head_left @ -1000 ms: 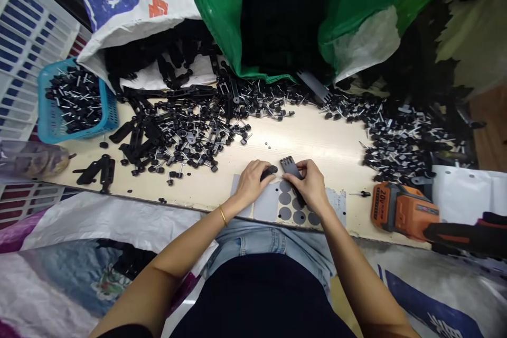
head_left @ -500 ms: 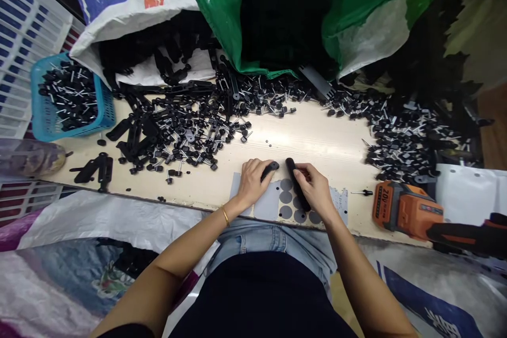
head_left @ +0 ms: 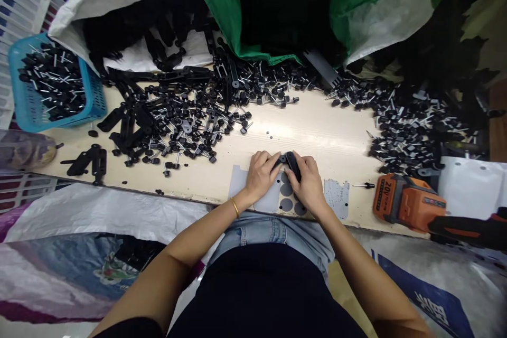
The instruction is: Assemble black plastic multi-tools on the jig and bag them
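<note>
My left hand [head_left: 262, 173] is closed on a small black plastic piece [head_left: 282, 159] with a rounded, holed end. A longer black bar-shaped part [head_left: 292, 163] is gripped in my right hand [head_left: 309, 182]. The two black parts meet, or nearly meet, at their far ends between my fingertips; whether they are joined I cannot tell. Under my hands lies a sheet with grey round stickers [head_left: 285, 188], beside a plain grey sheet [head_left: 267, 198]. My fingers and palms hide much of both parts.
Heaps of black knobs with metal pins lie left [head_left: 184, 127] and right [head_left: 407, 132]. A blue basket [head_left: 97, 96] holds more. An orange cordless drill [head_left: 412, 203] lies at right, near one loose pinned knob [head_left: 364, 185]. A green sack [head_left: 222, 5] stands at the back.
My hands have come together, bringing the small black piece and the longer black bar end to end. The view has shifted slightly.
</note>
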A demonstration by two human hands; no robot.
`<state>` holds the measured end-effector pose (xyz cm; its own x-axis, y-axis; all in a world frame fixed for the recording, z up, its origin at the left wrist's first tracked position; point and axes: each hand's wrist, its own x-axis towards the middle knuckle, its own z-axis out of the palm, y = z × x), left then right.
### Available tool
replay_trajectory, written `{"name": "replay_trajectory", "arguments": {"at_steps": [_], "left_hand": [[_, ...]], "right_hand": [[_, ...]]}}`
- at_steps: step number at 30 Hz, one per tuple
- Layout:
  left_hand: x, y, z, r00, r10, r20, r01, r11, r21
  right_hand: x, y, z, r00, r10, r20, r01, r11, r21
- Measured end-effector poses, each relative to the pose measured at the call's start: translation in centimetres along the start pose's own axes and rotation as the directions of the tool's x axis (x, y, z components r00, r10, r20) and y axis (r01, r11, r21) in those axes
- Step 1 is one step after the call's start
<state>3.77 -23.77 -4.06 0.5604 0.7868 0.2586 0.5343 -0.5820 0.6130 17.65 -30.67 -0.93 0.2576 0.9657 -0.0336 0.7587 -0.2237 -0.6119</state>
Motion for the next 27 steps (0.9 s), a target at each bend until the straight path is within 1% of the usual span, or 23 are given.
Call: {"name": "replay_trajectory", "arguments": {"at_steps": [5,7,10,12,19,22,24,27], "left_hand": [[0.3,-0.1,-0.1,0.99,0.093,0.11,-0.095,0.995,0.014],[0.4,-0.2,-0.2,0.99,0.095,0.1,-0.095,0.995,-0.001],[0.5,-0.3,-0.2,0.996,0.075,0.037,-0.073,0.996,-0.05],[0.6,-0.3,-0.1,0.998,0.064,0.018,-0.063,0.995,-0.074],[0.6,0.4,0.6,0.999,-0.01,0.034,0.013,0.998,-0.062],[0.9,0.5,0.8,0.999,-0.001,0.039,0.002,0.999,-0.041],[1.4,0.1,0.5,0.997,0.03,0.071,-0.028,0.999,-0.024],[2.5,-0.9,-0.1,0.975,0.119,0.186,-0.12,0.993,-0.006]], "right_hand": [[0.2,0.4,-0.2,1.0,0.009,0.024,-0.01,0.999,0.034],[0.2,0.4,-0.3,0.999,0.02,0.027,-0.021,0.999,0.049],[0.2,0.4,-0.3,0.999,0.04,0.028,-0.042,0.996,0.077],[0.2,0.3,-0.4,0.998,0.052,0.023,-0.054,0.994,0.094],[0.3,0.4,-0.4,0.998,0.065,0.006,-0.066,0.993,0.095],[0.3,0.5,-0.5,0.998,0.068,0.003,-0.068,0.993,0.097],[0.3,0.4,-0.6,0.997,0.074,0.0,-0.073,0.993,0.094],[0.4,0.4,-0.7,0.996,0.086,-0.007,-0.085,0.992,0.09]]}}
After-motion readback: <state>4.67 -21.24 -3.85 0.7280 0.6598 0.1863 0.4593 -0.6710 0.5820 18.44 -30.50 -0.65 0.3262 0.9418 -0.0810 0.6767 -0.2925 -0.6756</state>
